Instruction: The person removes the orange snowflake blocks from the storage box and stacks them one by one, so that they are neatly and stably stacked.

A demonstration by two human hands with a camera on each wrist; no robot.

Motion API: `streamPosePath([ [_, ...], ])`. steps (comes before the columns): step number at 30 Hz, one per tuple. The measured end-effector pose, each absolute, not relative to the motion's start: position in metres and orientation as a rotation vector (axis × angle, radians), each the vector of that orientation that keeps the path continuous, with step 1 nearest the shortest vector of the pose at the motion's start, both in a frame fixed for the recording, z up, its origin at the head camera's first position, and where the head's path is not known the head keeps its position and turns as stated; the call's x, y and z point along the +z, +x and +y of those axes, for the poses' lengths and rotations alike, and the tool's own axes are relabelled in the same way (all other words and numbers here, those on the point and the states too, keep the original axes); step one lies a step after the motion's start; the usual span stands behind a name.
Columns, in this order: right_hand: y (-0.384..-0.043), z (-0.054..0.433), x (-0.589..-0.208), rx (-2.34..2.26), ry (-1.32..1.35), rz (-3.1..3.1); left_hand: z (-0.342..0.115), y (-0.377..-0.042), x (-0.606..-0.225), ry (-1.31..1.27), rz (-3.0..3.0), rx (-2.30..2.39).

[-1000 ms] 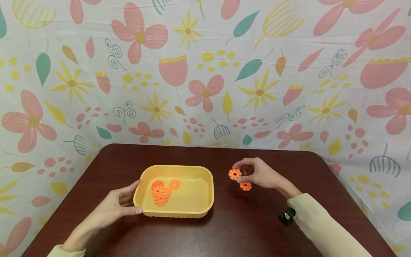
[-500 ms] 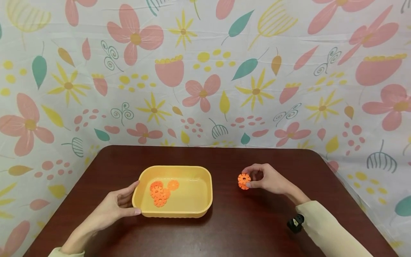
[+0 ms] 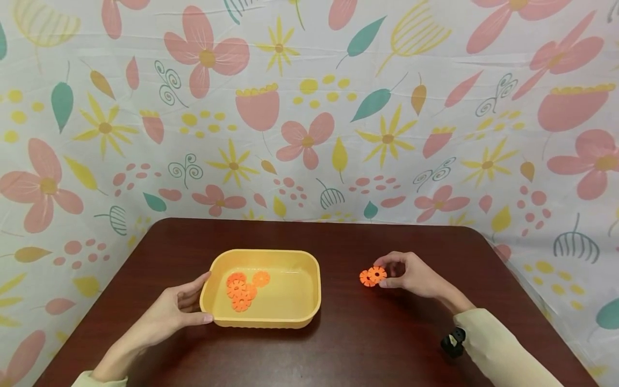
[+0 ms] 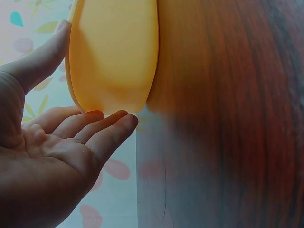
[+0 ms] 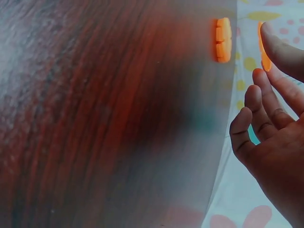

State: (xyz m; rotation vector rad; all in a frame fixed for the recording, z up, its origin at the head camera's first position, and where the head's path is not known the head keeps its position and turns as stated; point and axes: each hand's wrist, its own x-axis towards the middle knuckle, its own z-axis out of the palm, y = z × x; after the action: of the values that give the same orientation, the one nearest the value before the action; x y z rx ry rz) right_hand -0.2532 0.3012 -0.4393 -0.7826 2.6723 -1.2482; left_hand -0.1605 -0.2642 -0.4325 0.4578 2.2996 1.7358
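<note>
My left hand (image 3: 166,312) holds the left end of a yellow plastic tub (image 3: 290,323), thumb at the near corner and fingers at the far one. Several orange notched discs (image 3: 242,302) lie inside the tub, toward its left side. To the right of the tub, my right hand (image 3: 416,275) pinches one orange notched disc (image 3: 378,274) between thumb and index finger. Another orange disc (image 3: 364,278) is on the table behind it, partly covered in the head view. The right wrist view shows the held disc (image 5: 264,47) apart from the disc on the table (image 5: 223,40).
The dark wooden table (image 3: 309,360) has rounded far corners. Behind it hangs a flower-printed cloth (image 3: 309,107). A black device (image 3: 453,342) is strapped at the right wrist, by the sleeve (image 3: 498,344).
My right hand has moved right and toward me with the pinched disc, which now overlaps the disc on the table in the head view. The left hand and tub stay in place.
</note>
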Motion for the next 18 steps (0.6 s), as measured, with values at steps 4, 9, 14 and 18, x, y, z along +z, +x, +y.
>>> streamPosePath([
  [4, -0.257, 0.301, -0.444, -1.239, -0.814, 2.675, -0.264, -0.161, -0.432, 0.454, 2.315, 1.726],
  [9, -0.261, 0.302, -0.449, -1.215, -0.847, 2.684, -0.264, -0.16, -0.432, 0.454, 2.312, 1.727],
  [14, -0.263, 0.301, -0.451, -1.194, -0.834, 2.692, -0.264, -0.16, -0.432, 0.46, 2.308, 1.725],
  [18, -0.264, 0.299, -0.451, -1.167, -0.84, 2.692, -0.264, -0.161, -0.432, 0.455, 2.302, 1.726],
])
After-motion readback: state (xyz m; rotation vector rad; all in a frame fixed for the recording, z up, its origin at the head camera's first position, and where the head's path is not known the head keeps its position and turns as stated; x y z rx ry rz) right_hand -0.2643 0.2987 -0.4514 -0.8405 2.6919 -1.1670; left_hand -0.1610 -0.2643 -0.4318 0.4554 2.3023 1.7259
